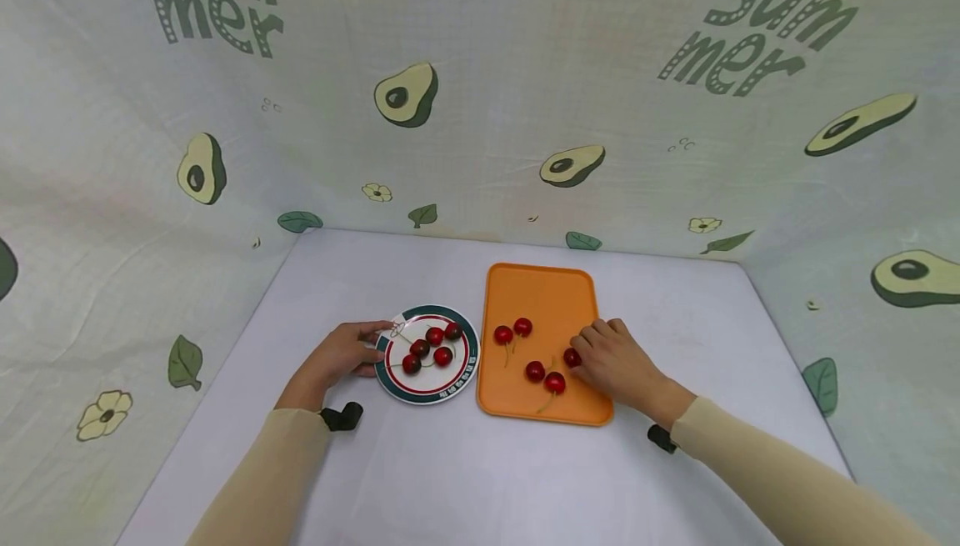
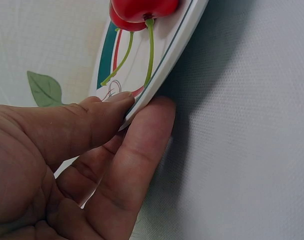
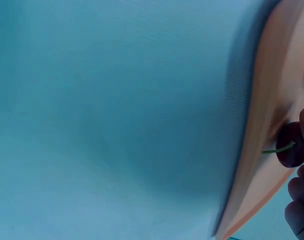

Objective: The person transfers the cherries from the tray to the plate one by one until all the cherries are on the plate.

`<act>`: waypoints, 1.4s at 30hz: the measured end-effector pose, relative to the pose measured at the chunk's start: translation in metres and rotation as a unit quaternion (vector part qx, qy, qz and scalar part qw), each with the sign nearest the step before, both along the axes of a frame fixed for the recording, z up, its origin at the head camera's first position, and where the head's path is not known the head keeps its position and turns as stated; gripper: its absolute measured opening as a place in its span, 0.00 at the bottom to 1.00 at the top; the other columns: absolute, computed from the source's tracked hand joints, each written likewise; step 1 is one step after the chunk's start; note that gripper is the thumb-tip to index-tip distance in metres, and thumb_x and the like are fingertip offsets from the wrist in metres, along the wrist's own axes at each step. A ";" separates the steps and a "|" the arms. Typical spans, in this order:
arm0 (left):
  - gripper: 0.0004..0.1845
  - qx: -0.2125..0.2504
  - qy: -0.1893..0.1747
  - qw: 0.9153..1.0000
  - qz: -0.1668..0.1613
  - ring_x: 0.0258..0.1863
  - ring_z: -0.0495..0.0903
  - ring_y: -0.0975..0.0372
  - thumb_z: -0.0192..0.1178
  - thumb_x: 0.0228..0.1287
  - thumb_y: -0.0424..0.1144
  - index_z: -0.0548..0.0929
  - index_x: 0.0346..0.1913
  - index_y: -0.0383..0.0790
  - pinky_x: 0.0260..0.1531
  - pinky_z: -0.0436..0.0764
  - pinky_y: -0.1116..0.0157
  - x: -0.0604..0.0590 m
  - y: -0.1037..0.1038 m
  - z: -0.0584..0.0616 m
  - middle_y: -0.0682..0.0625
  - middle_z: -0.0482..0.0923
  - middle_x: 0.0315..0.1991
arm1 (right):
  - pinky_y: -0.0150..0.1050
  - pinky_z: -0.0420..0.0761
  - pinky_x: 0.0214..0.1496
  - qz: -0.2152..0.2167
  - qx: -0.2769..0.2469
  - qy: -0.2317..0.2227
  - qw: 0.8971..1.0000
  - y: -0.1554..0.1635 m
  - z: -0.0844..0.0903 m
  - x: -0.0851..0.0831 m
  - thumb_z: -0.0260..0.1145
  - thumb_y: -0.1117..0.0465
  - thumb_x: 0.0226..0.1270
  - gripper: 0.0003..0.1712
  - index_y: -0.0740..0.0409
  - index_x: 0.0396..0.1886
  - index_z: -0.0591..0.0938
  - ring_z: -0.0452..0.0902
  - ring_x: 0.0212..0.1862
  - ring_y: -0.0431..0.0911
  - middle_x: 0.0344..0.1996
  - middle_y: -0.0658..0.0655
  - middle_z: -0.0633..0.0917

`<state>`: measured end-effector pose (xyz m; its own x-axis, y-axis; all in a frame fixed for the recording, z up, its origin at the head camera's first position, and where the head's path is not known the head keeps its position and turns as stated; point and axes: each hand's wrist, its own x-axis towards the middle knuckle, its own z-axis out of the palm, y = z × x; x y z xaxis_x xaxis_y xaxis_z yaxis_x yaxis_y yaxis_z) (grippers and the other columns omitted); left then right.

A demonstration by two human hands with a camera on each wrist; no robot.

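My left hand (image 1: 341, 360) pinches the left rim of a round plate (image 1: 426, 398), white with a green border and red ring. In the left wrist view the thumb lies on top of the rim and a finger beneath it. Several red cherries (image 1: 443, 356) with stems lie on the plate. Over the right side of an orange tray (image 1: 543, 288), my right hand (image 1: 618, 368) holds a dark red cherry (image 1: 572, 358) at its fingertips. That cherry (image 3: 291, 145), its green stem showing, appears at the right wrist view's edge, where the hand is partly cut off.
Several more cherries (image 1: 535, 371) lie on the tray, in its left and lower middle parts. The tray stands just right of the plate on a white-covered table (image 1: 450, 479). A printed cloth (image 1: 480, 96) hangs behind and at both sides.
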<state>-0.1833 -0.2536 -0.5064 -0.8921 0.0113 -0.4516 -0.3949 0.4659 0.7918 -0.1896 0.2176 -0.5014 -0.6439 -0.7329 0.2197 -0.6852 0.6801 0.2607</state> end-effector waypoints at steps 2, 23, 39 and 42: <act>0.32 -0.002 0.000 1.000 0.001 0.36 0.83 0.58 0.66 0.68 0.26 0.78 0.74 0.46 0.38 0.90 0.65 0.000 0.000 -0.001 0.37 0.73 0.62 | 0.48 0.74 0.47 -0.002 0.004 -0.001 1.000 0.001 -0.003 -0.001 0.79 0.45 0.63 0.24 0.58 0.45 0.84 0.74 0.41 0.53 0.37 0.56 0.83; 0.31 -0.013 -0.003 1.000 0.011 0.36 0.83 0.57 0.67 0.68 0.27 0.78 0.74 0.48 0.37 0.89 0.66 0.001 0.000 -0.004 0.37 0.72 0.62 | 0.50 0.71 0.50 -0.065 -0.042 -0.033 0.996 -0.013 -0.008 -0.042 0.71 0.46 0.71 0.21 0.59 0.46 0.82 0.70 0.44 0.53 0.37 0.56 0.80; 0.32 -0.005 -0.005 1.000 0.012 0.36 0.83 0.57 0.67 0.68 0.27 0.78 0.74 0.47 0.37 0.89 0.66 0.002 0.002 0.000 0.38 0.73 0.60 | 0.50 0.71 0.49 -0.027 -0.055 0.008 0.998 -0.051 0.012 -0.063 0.71 0.47 0.71 0.21 0.60 0.43 0.81 0.68 0.42 0.54 0.35 0.57 0.76; 0.32 -0.008 -0.005 1.000 0.013 0.36 0.83 0.57 0.67 0.68 0.27 0.78 0.73 0.47 0.37 0.89 0.66 0.002 0.002 0.001 0.38 0.73 0.60 | 0.52 0.73 0.52 -0.021 -0.054 0.007 0.998 -0.064 0.017 -0.065 0.72 0.47 0.71 0.21 0.61 0.44 0.81 0.71 0.43 0.55 0.36 0.57 0.78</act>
